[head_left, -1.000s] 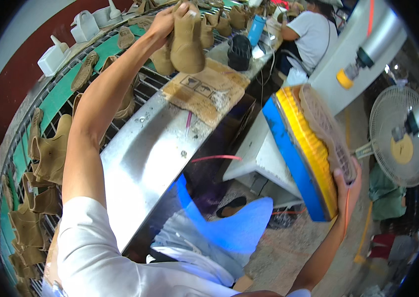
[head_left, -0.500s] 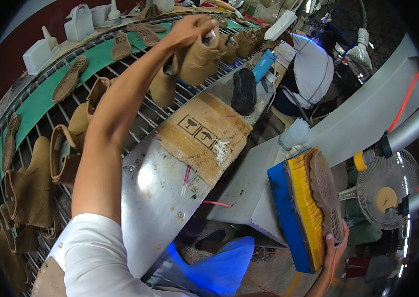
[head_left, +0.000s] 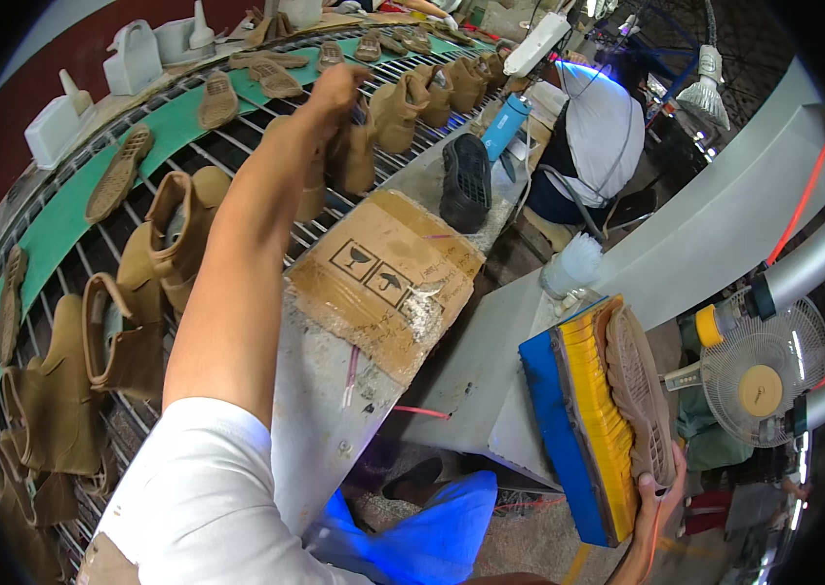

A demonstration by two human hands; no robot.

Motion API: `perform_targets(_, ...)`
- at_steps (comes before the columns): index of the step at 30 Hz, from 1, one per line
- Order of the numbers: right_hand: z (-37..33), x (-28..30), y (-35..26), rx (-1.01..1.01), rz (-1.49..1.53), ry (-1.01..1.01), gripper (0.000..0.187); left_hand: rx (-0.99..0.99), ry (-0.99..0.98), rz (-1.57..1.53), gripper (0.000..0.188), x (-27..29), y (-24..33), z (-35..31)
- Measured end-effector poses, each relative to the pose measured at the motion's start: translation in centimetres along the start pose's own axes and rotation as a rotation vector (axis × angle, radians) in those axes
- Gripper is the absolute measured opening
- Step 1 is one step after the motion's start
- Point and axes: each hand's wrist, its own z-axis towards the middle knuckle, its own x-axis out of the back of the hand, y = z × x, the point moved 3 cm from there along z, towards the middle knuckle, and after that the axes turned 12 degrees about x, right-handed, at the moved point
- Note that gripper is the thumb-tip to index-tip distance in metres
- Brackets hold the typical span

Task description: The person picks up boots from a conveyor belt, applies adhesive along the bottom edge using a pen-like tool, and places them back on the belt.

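Observation:
My left hand (head_left: 334, 93) reaches across the wire rack and closes round the top of a tan ankle boot (head_left: 354, 156); its fingers are partly hidden. Another tan boot (head_left: 397, 115) stands just right of that hand. At the lower right my right hand (head_left: 658, 492) grips the near end of a brown shoe sole (head_left: 639, 390), its thumb on the edge. The sole lies against the ribbed yellow side of a blue-and-yellow block (head_left: 559, 419).
More boots (head_left: 57, 390) line the wire rack, with loose soles (head_left: 120, 174) on a green strip behind. Cardboard (head_left: 383, 278) covers part of the metal ledge, near a black sole (head_left: 466, 183) and blue bottle (head_left: 506, 127). A fan (head_left: 764, 370) stands right; another person (head_left: 593, 136) sits beyond.
My left hand has come lower and nearer, from a raised boot to one lower on the rack. The view has shifted slightly. My right hand keeps its hold on the sole.

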Motion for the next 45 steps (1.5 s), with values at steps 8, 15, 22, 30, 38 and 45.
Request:
perform_targets(8,-2.1,-0.1,-5.2,0.139,0.409,-0.104,0.106,0.187,-1.134,-0.783,0.083,10.3,31.0,-29.1)
perform_targets(15,-3.8,-6.3,-13.0,0.253,0.608,-0.302,0.084,0.945,-0.344,-1.317,0.068,22.9,28.1,-35.4)
perform_targets(22,-6.8,-5.0,-17.4,0.316,0.61,-0.362,0.06,0.71,0.278,-1.025,0.11,30.4,5.0,-22.5)
perform_targets(30,-15.3,-1.8,-9.8,0.141,0.952,-0.348,0.058,0.651,-0.23,-0.189,0.082,19.6,19.9,-36.5)
perform_targets(38,-16.5,-8.7,-14.2,0.437,0.77,-0.505,0.03,0.543,-0.126,0.098,0.043,14.5,4.4,-40.5)
perform_targets(45,-15.2,-10.8,-12.9,0.636,0.67,-0.329,0.024,0.505,-0.03,-0.126,0.043,12.0,8.8,-38.4)
